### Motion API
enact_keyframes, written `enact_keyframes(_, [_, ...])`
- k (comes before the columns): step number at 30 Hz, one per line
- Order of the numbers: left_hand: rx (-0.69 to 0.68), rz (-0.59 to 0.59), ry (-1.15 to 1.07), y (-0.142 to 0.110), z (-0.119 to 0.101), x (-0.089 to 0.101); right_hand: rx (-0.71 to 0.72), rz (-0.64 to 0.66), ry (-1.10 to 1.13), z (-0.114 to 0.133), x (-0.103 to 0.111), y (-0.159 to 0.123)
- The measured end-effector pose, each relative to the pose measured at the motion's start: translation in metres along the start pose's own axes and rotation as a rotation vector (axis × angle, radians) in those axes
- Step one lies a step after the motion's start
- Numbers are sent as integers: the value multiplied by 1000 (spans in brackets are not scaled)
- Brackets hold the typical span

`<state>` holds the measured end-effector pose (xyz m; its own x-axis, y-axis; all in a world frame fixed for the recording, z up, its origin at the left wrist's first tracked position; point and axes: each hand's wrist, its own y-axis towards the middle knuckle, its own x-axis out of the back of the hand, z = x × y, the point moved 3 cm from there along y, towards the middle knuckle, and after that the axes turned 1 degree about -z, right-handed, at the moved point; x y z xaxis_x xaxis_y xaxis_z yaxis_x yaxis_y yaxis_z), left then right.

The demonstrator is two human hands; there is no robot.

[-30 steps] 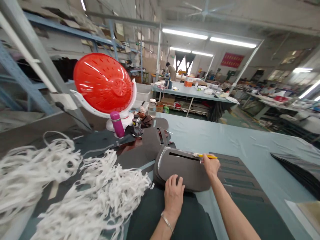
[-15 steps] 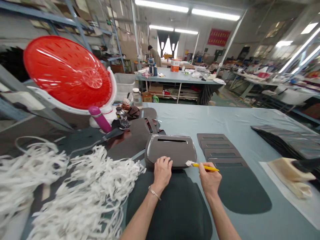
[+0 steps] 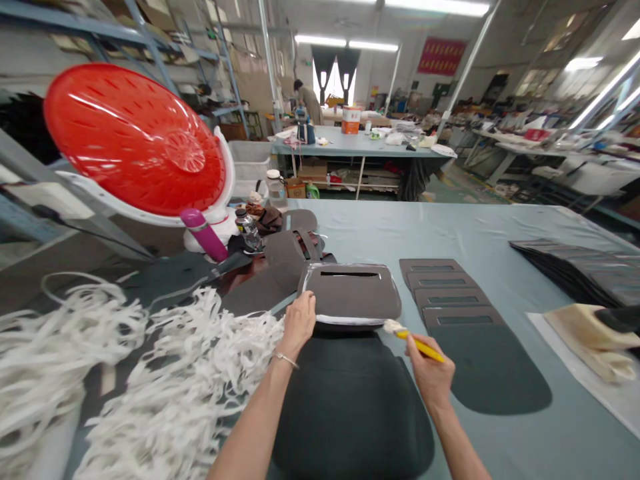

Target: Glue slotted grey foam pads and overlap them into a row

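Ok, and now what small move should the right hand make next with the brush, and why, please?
Probably the right hand should draw the brush up along the right edge of the slotted grey panel. White coating shows along the lower edge, while the right edge looks mostly bare, and the bristles are near the lower right corner.

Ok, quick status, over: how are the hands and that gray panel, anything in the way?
Left hand on gray panel, left edge. Right hand gripping brush, bristles by near right corner. White strips heaped left, off the panel.
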<state>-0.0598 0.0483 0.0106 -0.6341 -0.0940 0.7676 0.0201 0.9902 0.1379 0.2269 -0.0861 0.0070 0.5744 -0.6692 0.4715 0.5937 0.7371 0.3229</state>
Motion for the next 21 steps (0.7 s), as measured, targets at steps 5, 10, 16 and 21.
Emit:
enact_keyframes(5, [-32, -69, 214, 2, -21, -2, -30, -192, 38, 16, 1, 37])
enact_keyframes(10, [-158, -152, 339, -6, -43, -25, 167, 72, 333, 107, -128, 36])
enact_keyframes(16, [-177, -158, 374, -17, -40, -39, 170, 175, 170, 91, -176, 51])
enact_keyframes(21, [-163, -177, 340, -16, -43, -35, 28, -200, -60, 30, -104, 98])
